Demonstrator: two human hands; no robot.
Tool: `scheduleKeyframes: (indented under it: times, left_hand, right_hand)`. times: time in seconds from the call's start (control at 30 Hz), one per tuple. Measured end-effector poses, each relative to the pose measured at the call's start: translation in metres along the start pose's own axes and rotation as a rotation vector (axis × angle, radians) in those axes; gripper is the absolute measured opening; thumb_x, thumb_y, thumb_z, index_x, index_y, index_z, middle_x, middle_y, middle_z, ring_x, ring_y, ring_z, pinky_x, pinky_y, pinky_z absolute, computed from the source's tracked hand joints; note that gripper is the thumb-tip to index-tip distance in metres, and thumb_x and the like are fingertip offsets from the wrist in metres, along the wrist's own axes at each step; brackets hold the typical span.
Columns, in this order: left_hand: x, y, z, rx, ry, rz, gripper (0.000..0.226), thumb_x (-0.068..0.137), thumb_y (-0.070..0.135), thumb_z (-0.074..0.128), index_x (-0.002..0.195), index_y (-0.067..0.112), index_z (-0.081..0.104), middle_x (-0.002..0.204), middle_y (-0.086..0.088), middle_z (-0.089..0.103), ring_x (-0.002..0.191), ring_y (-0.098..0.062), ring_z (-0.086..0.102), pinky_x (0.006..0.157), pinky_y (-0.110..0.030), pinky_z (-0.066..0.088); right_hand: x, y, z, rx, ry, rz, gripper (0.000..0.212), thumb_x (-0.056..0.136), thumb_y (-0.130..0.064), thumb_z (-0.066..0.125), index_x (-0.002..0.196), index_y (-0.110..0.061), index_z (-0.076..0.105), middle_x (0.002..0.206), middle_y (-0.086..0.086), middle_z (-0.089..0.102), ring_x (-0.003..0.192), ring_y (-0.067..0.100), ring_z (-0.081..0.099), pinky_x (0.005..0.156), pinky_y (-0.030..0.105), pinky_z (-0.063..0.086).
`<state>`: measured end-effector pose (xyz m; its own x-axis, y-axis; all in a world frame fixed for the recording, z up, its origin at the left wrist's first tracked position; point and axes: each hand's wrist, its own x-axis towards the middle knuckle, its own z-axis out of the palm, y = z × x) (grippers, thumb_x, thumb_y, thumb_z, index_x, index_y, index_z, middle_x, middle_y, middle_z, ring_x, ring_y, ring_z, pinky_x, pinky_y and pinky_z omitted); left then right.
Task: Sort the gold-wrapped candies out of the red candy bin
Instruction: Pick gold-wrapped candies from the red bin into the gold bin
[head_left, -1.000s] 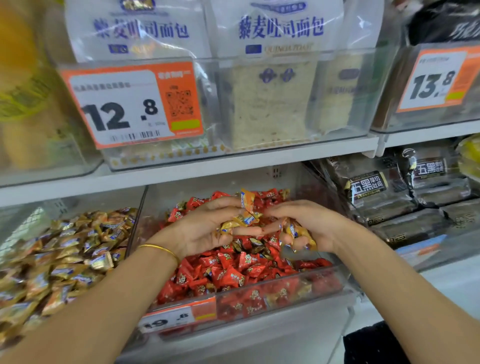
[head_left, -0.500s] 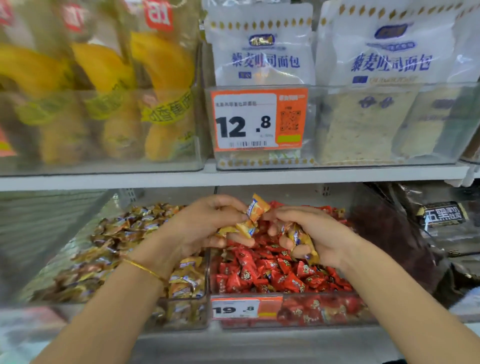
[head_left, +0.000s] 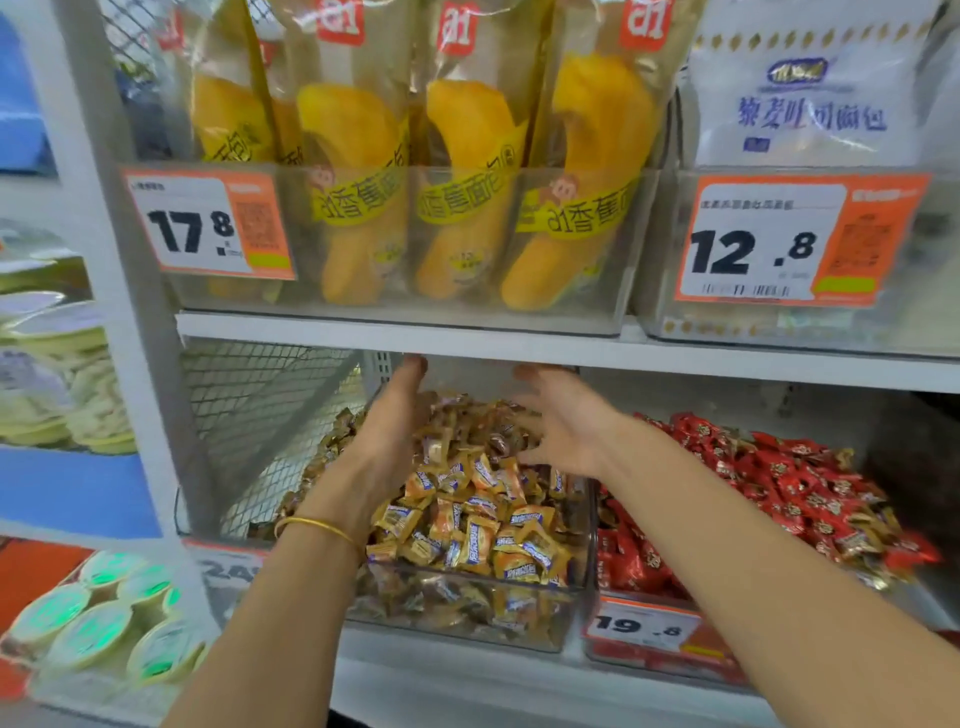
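The left hand (head_left: 395, 431) and right hand (head_left: 566, 426), just now pinching gold-wrapped candies (head_left: 478, 514) over the red candy bin (head_left: 675, 670), hang released, fingers spread, above the gold bin (head_left: 467, 618); that handful lies beneath them, apparently sorted

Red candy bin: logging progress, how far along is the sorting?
Done: gold-wrapped candies heap the gold candy bin. In hand: nothing; left hand and right hand hover open over that heap. Left: a few gold wrappers show among the red candies in the red candy bin.
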<state>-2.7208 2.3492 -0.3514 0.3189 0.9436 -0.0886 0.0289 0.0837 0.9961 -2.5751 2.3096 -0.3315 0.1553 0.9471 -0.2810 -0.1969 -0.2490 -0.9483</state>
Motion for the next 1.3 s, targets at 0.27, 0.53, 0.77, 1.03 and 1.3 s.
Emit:
scheduleKeyframes:
  times: [0.27,0.53,0.77,1.03,1.3]
  left_hand:
    - [-0.015,0.0,0.03,0.318,0.034,0.439,0.034,0.094,0.011,0.044,0.124,0.021,0.057,0.125,0.009,0.057,0.113,-0.003,0.052,0.09,-0.015,0.04]
    - [-0.026,-0.009,0.139,0.596,-0.372,0.737,0.033,0.091,0.002,0.05,0.115,0.02,0.064,0.118,0.011,0.054,0.109,0.003,0.049,0.095,-0.005,0.032]
    - [0.01,-0.025,0.232,0.981,-0.508,0.664,0.039,0.094,0.013,0.048,0.133,0.013,0.05,0.14,-0.005,0.044,0.133,-0.017,0.035,0.109,-0.017,0.017]
    - [0.056,-0.05,0.328,1.54,-0.797,0.733,0.049,0.097,0.043,0.037,0.144,0.032,0.03,0.158,0.0,0.005,0.145,-0.022,-0.001,0.116,-0.051,0.006]
    - [0.071,-0.052,0.299,1.768,-0.806,0.678,0.045,0.095,0.048,0.039,0.139,0.036,0.038,0.155,0.005,0.018,0.143,-0.023,0.008,0.115,-0.049,0.011]
  right_hand:
    - [-0.05,0.004,-0.086,0.06,0.017,-0.193,0.025,0.094,0.004,0.043,0.113,0.0,0.058,0.122,0.021,0.059,0.112,0.032,0.06,0.09,0.039,0.051]
    - [-0.083,0.011,-0.22,-0.204,0.484,-0.193,0.025,0.094,0.01,0.04,0.1,-0.004,0.06,0.114,0.022,0.06,0.097,0.033,0.065,0.069,0.032,0.058]
    - [-0.072,0.019,-0.272,-0.521,0.68,-0.037,0.03,0.093,0.009,0.039,0.078,-0.011,0.056,0.084,0.012,0.06,0.075,0.025,0.057,0.072,0.037,0.05]
    - [-0.029,0.039,-0.305,-0.785,0.605,0.043,0.032,0.089,0.001,0.04,0.11,-0.006,0.062,0.107,0.013,0.065,0.098,0.025,0.062,0.09,0.039,0.052]
    - [-0.029,0.037,-0.305,-0.933,0.52,0.206,0.044,0.093,0.007,0.036,0.136,-0.001,0.043,0.133,0.018,0.05,0.12,0.03,0.051,0.097,0.033,0.045]
